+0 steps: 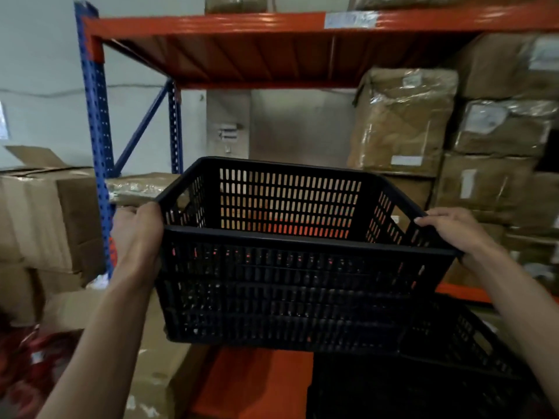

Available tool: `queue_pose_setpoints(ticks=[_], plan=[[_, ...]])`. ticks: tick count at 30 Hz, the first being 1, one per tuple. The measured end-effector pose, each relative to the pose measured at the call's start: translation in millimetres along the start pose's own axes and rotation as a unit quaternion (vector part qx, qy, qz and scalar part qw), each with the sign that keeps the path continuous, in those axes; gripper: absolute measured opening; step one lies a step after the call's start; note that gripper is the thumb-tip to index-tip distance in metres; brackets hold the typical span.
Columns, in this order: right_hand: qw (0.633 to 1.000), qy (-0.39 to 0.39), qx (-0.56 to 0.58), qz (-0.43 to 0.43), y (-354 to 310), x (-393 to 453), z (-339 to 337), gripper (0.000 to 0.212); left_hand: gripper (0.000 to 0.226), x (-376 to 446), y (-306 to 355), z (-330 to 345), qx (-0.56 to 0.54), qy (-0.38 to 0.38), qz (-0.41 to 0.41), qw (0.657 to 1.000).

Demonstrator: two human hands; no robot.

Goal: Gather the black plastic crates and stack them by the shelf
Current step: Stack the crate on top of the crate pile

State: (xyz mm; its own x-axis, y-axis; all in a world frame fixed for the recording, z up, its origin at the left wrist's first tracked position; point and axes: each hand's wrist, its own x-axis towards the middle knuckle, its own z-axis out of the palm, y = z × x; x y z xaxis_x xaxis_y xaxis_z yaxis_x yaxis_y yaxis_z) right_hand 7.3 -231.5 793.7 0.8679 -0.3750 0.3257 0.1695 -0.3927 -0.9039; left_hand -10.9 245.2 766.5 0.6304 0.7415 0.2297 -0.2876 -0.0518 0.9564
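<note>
I hold a black slotted plastic crate (287, 285) in the air in front of me, upright and empty. My left hand (137, 237) grips its left rim and my right hand (462, 234) grips its right rim. Below it at the lower right sits another black crate (453, 364), partly hidden by the one I hold. Behind them stands the shelf, with an orange beam (211, 24) overhead and a blue upright (96, 122) on the left.
Taped cardboard boxes (405, 122) fill the shelf's right side. More cardboard boxes (51, 213) are piled at the left, outside the blue upright. An orange shelf deck (257, 385) shows below the held crate. Something red (27, 367) lies at the lower left.
</note>
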Motion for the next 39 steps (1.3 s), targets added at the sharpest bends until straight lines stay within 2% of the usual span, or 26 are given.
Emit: queue_pose_setpoints(ticks=[4, 8, 12, 17, 19, 21, 23, 25, 27, 30, 36, 39], plan=[[0.999, 0.036, -0.012, 0.020, 17.8, 7.5, -40.6, 0.010, 0.059, -55.1, 28.0, 40.5, -0.009, -0.048, -0.008, 0.999], [0.998, 0.047, -0.016, 0.042, 31.4, 9.4, -75.4, 0.008, 0.038, -82.1, 29.1, 79.2, -0.007, -0.059, -0.026, 0.998], [0.995, 0.055, -0.034, 0.070, 42.0, 6.9, -106.6, 0.014, 0.050, -99.1, 25.2, 112.7, 0.013, -0.069, -0.034, 0.997], [0.992, 0.060, -0.053, 0.095, 52.2, 19.3, -136.0, 0.016, 0.046, -114.7, 17.5, 148.7, 0.000, -0.123, -0.046, 0.991], [0.990, 0.079, -0.065, 0.102, 57.0, 28.1, -144.9, 0.024, 0.042, -118.0, 10.5, 163.1, -0.010, -0.144, -0.057, 0.988], [0.987, 0.095, -0.071, 0.108, 61.5, 35.8, -149.7, 0.024, 0.049, -116.7, 0.3, 179.2, -0.023, -0.162, -0.065, 0.984], [0.985, 0.097, -0.077, 0.118, 68.2, 43.8, -153.6, 0.007, 0.058, -102.8, -26.8, 204.2, -0.014, -0.165, -0.073, 0.983], [0.982, 0.101, -0.091, 0.130, 78.6, 50.0, -157.9, 0.011, 0.058, -85.3, -61.5, 234.1, 0.012, -0.172, -0.081, 0.982], [0.979, 0.106, -0.107, 0.137, 90.3, 56.7, -163.2, 0.012, 0.058, -108.5, -49.0, 235.9, 0.032, -0.186, -0.080, 0.979], [0.977, 0.103, -0.114, 0.151, 102.1, 65.3, -169.7, 0.013, 0.047, -141.4, -27.3, 234.9, 0.057, -0.190, -0.088, 0.976], [0.975, 0.092, -0.117, 0.163, 143.5, 102.1, -189.9, 0.004, 0.051, -173.6, -42.9, 269.6, 0.067, -0.184, -0.092, 0.976], [0.976, 0.088, -0.102, 0.171, 162.0, 122.0, -196.1, 0.017, 0.055, -185.4, -47.5, 283.2, 0.061, -0.175, -0.104, 0.977]])
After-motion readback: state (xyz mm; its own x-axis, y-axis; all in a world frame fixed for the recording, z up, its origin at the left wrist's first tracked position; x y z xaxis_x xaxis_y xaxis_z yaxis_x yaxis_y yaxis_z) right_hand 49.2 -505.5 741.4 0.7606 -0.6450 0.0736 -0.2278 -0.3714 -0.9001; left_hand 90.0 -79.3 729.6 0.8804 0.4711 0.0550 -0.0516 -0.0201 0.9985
